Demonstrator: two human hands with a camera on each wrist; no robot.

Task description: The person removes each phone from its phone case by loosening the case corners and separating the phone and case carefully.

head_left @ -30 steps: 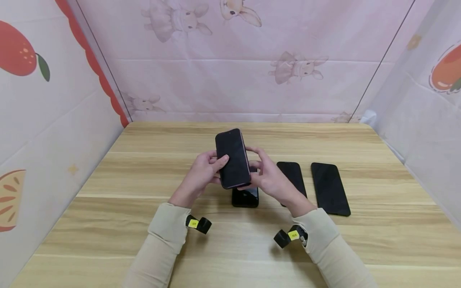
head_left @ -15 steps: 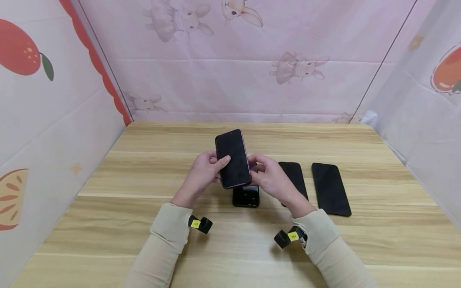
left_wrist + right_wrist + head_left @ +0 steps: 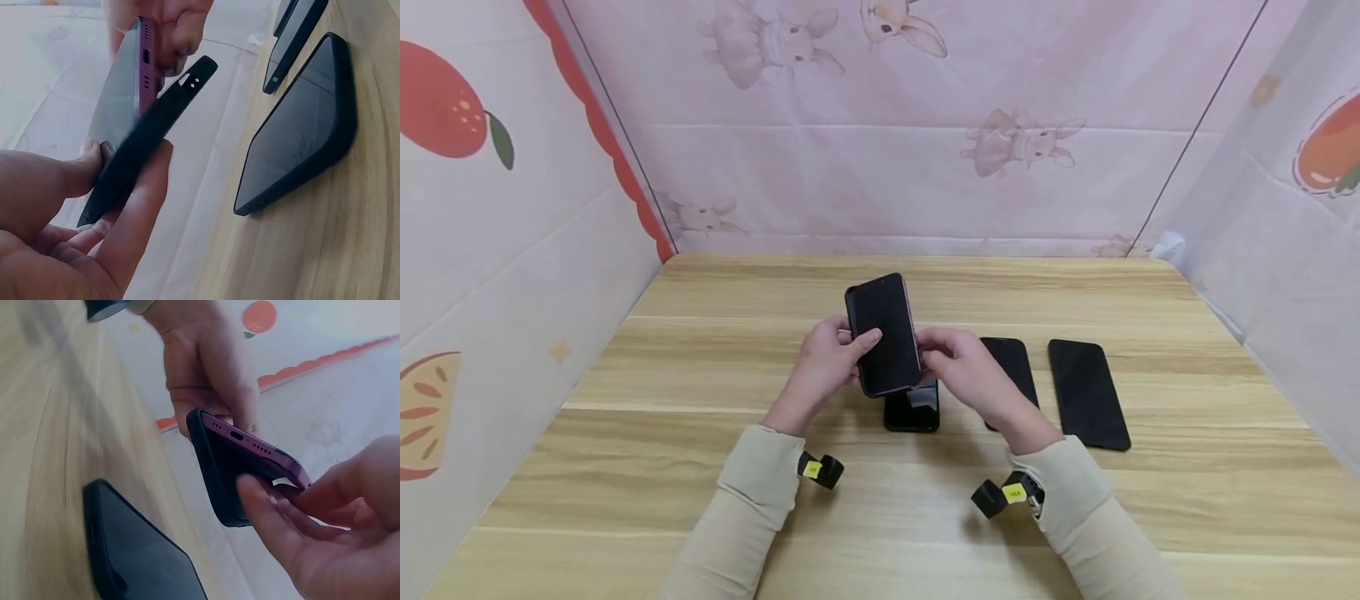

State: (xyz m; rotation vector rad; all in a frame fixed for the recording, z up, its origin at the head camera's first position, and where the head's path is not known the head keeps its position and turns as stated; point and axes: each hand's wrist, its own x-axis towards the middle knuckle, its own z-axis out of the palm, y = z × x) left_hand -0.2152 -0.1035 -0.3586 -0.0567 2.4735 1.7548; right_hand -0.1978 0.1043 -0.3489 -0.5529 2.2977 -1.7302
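Note:
In the head view, a smartphone (image 3: 891, 354) with a dark screen and a purple frame is held tilted above the table. My left hand (image 3: 822, 362) grips its left side, thumb across the screen and fingers behind. A black phone case (image 3: 150, 134) stands partly away from the phone, with a gap at the bottom end in both wrist views. My right hand (image 3: 966, 371) pinches the phone's right edge; in the right wrist view, a finger reaches between the phone's purple edge (image 3: 250, 440) and the case. Below lies another phone (image 3: 912, 414) in a dark case, partly covered.
Two more dark phones lie on the wooden table (image 3: 662, 467) to the right: a nearer one (image 3: 1011, 367), partly behind my right forearm, and a larger one (image 3: 1088, 393). A pink curtain (image 3: 880, 183) printed with rabbits hangs behind the table's far edge.
My right fingers have drawn in closer to the phone's lower right edge. The phone and case have sunk very slightly in the left hand. The phones on the table have stayed put.

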